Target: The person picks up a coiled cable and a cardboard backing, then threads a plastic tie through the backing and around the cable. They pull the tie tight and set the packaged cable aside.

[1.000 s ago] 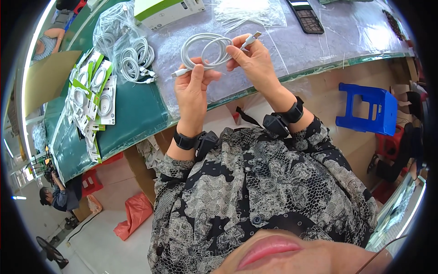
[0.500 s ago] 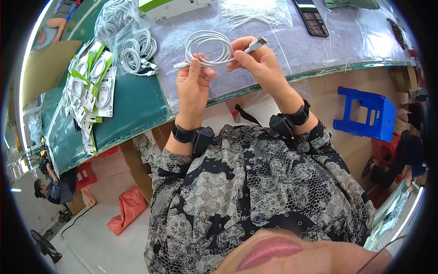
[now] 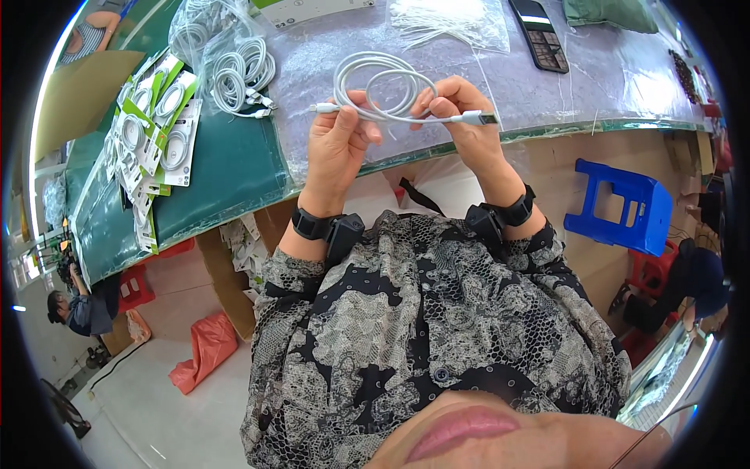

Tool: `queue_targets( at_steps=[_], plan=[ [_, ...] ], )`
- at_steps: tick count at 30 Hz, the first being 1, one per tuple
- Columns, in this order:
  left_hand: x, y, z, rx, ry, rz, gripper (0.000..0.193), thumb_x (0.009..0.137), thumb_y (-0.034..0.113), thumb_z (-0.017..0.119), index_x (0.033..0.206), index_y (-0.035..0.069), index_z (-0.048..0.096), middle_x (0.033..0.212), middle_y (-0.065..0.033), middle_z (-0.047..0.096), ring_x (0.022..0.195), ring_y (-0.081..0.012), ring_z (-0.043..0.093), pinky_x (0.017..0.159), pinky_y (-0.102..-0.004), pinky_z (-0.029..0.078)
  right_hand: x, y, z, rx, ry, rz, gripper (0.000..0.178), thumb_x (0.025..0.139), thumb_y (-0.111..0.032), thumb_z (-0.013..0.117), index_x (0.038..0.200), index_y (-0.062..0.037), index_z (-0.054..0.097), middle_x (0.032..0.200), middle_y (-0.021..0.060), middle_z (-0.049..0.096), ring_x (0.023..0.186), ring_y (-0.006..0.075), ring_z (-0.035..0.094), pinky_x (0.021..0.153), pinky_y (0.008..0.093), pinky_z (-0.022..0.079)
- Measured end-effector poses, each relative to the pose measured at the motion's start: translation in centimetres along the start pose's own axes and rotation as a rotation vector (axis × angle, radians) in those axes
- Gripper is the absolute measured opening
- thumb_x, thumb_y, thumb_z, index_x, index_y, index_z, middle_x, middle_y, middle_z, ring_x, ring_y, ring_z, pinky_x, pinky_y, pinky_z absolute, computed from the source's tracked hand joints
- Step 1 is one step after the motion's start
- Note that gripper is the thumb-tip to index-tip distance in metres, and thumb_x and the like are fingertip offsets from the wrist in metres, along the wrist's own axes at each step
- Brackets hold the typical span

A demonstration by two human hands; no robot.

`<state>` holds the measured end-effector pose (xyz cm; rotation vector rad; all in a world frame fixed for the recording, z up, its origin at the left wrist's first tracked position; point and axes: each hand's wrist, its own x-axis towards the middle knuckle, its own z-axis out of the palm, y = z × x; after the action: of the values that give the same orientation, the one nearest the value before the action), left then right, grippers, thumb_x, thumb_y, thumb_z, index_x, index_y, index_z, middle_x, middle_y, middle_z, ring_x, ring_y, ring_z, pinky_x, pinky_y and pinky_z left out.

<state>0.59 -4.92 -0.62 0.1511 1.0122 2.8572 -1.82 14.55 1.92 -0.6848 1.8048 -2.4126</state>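
Observation:
A white charging cable [image 3: 376, 61], wound in a loose coil, hangs between my two hands above the table's near edge. My left hand [image 3: 344, 134] pinches the coil's left side, and a small white plug pokes out past the thumb. On the other side, my right hand [image 3: 462, 117] grips the coil between thumb and fingers. The larger plug, with a metal end, sticks out to the right across that hand. Part of the coil is hidden behind the fingers. More coiled white cables [image 3: 244, 76] lie on the table to the left of my hands.
Carded cables in green and white packs [image 3: 168, 129] are heaped at the left. A bag of white ties [image 3: 449, 25], a black phone [image 3: 539, 35] and a green-white box [image 3: 308, 9] lie at the back. A blue stool [image 3: 621, 205] stands right, below table level.
The coil has loosened and its loops have spread apart. The right hand has turned, so the larger plug now points right instead of up. Both hands appear slightly farther right in view.

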Motion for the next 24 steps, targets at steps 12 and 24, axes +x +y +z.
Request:
queue_targets(
  at_steps=[12, 24],
  plan=[
    [-0.5, -0.3, -0.5, 0.1, -0.016, -0.066, 0.022, 0.094, 0.019, 0.054, 0.108, 0.002, 0.057, 0.1, -0.0114, 0.062, 0.067, -0.0168, 0.063, 0.061, -0.029, 0.053, 0.8, -1.3, -0.1, 0.051, 0.066, 0.303, 0.021, 0.096, -0.02, 0.052, 0.104, -0.0011, 0.055, 0.078, 0.0025, 0.056, 0.067, 0.0091, 0.056, 0.061, 0.0204, 0.046],
    [-0.6, -1.3, 0.8, 0.102, -0.009, -0.099, 0.017, 0.095, 0.017, 0.052, 0.104, 0.003, 0.057, 0.095, -0.0081, 0.062, 0.068, -0.0158, 0.062, 0.063, -0.0281, 0.052, 0.6, -0.2, 0.2, -0.283, 0.144, 0.245, 0.031, 0.097, -0.025, 0.048, 0.113, -0.0012, 0.059, 0.08, 0.0004, 0.059, 0.058, 0.0061, 0.052, 0.055, 0.0196, 0.046]
  ],
)
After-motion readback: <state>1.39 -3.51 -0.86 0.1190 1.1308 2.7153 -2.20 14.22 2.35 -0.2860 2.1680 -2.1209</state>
